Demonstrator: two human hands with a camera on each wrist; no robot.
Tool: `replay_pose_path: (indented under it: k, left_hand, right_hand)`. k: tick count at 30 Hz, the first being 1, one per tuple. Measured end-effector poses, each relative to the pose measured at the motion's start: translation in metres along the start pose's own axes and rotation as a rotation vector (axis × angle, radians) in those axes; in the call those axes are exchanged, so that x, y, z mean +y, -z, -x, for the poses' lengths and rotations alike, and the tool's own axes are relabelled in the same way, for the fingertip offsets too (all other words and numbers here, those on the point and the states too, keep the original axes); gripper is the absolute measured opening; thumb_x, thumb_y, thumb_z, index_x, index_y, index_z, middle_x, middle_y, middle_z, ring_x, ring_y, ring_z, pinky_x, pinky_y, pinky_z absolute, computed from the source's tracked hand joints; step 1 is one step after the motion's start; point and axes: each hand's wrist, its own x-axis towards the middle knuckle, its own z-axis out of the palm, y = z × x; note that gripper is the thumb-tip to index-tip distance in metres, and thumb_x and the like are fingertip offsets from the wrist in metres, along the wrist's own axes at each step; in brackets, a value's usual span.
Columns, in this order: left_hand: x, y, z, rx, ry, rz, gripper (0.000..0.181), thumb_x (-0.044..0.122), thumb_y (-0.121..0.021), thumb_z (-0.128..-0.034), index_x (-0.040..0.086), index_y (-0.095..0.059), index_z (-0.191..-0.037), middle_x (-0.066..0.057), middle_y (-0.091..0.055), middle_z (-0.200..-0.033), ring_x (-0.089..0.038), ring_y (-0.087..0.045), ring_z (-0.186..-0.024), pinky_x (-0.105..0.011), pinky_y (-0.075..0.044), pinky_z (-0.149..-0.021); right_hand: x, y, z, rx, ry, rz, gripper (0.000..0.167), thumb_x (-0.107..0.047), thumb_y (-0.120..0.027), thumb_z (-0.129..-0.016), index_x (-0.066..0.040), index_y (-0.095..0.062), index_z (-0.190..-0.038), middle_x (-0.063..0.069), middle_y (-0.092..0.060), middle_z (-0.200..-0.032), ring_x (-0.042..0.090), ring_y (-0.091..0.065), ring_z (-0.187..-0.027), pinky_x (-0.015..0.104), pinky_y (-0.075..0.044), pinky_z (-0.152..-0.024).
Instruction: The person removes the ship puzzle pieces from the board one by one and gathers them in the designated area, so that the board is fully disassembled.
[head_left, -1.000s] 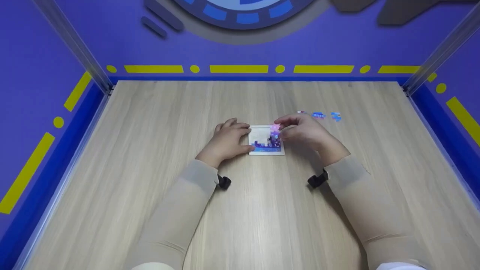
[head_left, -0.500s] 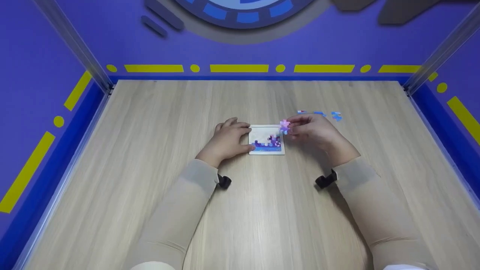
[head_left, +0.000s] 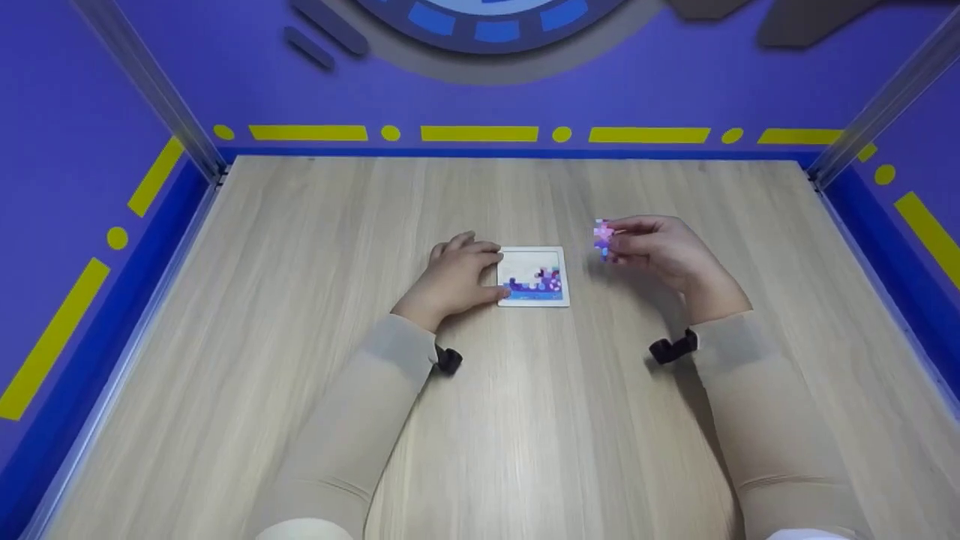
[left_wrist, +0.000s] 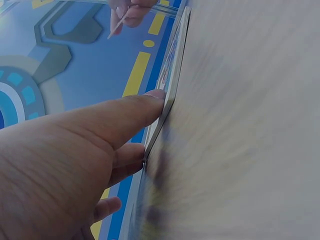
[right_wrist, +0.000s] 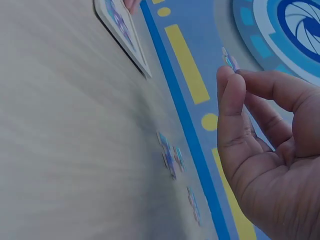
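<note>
The largest thing, the purple wall (head_left: 480, 105) with yellow marks, bears no letters or brand that I can read, and the wooden desk (head_left: 480, 420) shows no label either.

The right hand (head_left: 664, 244) has changed the most: one second ago it was at the upper right corner of the white puzzle tray (head_left: 565, 277), and now it is well apart from it, raised to the right. The left hand (head_left: 454, 285) has stayed on the left side of the tray, its thumb and fingers spread wide and touching the edge, which seems to keep it steady.

The tray lies flat near the middle of the desk. Its lower part is filled with blue and purple, but the upper right corner, pink before, is now bare, so I judge that this place is again unfilled.

The pink puzzle piece (head_left: 603, 234) is pinched narrowly between the right thumb and fingers. Below this hand, loose pieces (right_wrist: 194, 205) lie on the desk. Any print on them is too small to read.
</note>
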Motion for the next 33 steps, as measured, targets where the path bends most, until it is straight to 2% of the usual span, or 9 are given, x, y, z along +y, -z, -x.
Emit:
replay_pose_path:
  k: [7, 10, 13, 17, 20, 26, 33]
  left_hand:
    - [-0.001, 0.000, -0.001, 0.001, -0.006, -0.008, 0.072, 0.055, -0.078, -0.1050, 0.016, -0.062, -0.164, 0.000, -0.054, -0.176, -0.038, -0.027, -0.176, -0.066, -0.021, -0.140]
    - [-0.001, 0.000, -0.001, -0.001, -0.007, -0.002, 0.073, 0.055, -0.078, -0.1046, 0.015, -0.062, -0.164, 0.000, -0.054, -0.176, -0.038, -0.026, -0.176, -0.066, -0.021, -0.140]
    - [0.000, 0.000, -0.001, -0.002, -0.005, -0.001, 0.073, 0.055, -0.078, -0.1045, 0.015, -0.062, -0.164, 0.000, -0.054, -0.176, -0.038, -0.026, -0.176, -0.066, -0.021, -0.140]
    - [0.000, 0.001, 0.000, -0.007, -0.001, 0.006, 0.074, 0.055, -0.077, -0.1048, 0.016, -0.061, -0.165, 0.000, -0.053, -0.176, -0.037, -0.025, -0.176, -0.066, -0.019, -0.141]
    - [0.000, 0.001, 0.000, -0.011, 0.001, 0.013, 0.074, 0.056, -0.077, -0.1050, 0.016, -0.061, -0.165, 0.000, -0.052, -0.177, -0.037, -0.024, -0.177, -0.065, -0.018, -0.141]
    - [-0.001, 0.001, 0.000, -0.008, -0.001, 0.004, 0.074, 0.056, -0.077, -0.1052, 0.016, -0.061, -0.165, 0.000, -0.052, -0.177, -0.036, -0.025, -0.177, -0.065, -0.019, -0.141]
    - [0.000, 0.001, 0.000, -0.008, 0.003, 0.005, 0.074, 0.055, -0.077, -0.1046, 0.016, -0.060, -0.165, 0.001, -0.052, -0.177, -0.036, -0.024, -0.177, -0.066, -0.019, -0.141]
  right_hand:
    - [-0.001, 0.020, 0.001, 0.054, -0.039, 0.009, 0.015, -0.008, -0.083, -0.103, -0.013, -0.086, -0.117, -0.001, -0.085, -0.103, 0.012, -0.081, -0.086, 0.024, -0.068, -0.082]
    - [0.001, 0.028, 0.000, 0.077, -0.039, 0.033, 0.014, -0.009, -0.082, -0.104, -0.013, -0.086, -0.117, -0.002, -0.085, -0.102, 0.010, -0.081, -0.086, 0.023, -0.067, -0.080]
    - [0.002, 0.034, -0.001, 0.092, -0.035, 0.127, 0.020, -0.009, -0.078, -0.107, -0.008, -0.082, -0.126, -0.006, -0.084, -0.099, 0.007, -0.079, -0.086, 0.020, -0.065, -0.078]
    - [0.004, 0.044, -0.003, 0.114, -0.049, 0.316, 0.032, -0.014, -0.074, -0.110, 0.000, -0.070, -0.139, -0.013, -0.080, -0.097, 0.005, -0.074, -0.086, 0.020, -0.062, -0.078]
    - [0.005, 0.050, -0.003, 0.140, -0.071, 0.407, 0.036, -0.017, -0.073, -0.111, 0.001, -0.066, -0.141, -0.013, -0.078, -0.097, 0.007, -0.072, -0.087, 0.023, -0.061, -0.080]
    - [0.007, 0.052, -0.002, 0.206, -0.092, 0.480, 0.035, -0.019, -0.076, -0.110, -0.001, -0.069, -0.139, -0.012, -0.076, -0.099, 0.007, -0.069, -0.087, 0.025, -0.059, -0.078]
    - [0.010, 0.050, -0.003, 0.208, -0.080, 0.566, 0.032, -0.016, -0.074, -0.111, 0.002, -0.071, -0.137, -0.008, -0.077, -0.096, 0.009, -0.072, -0.086, 0.025, -0.061, -0.076]
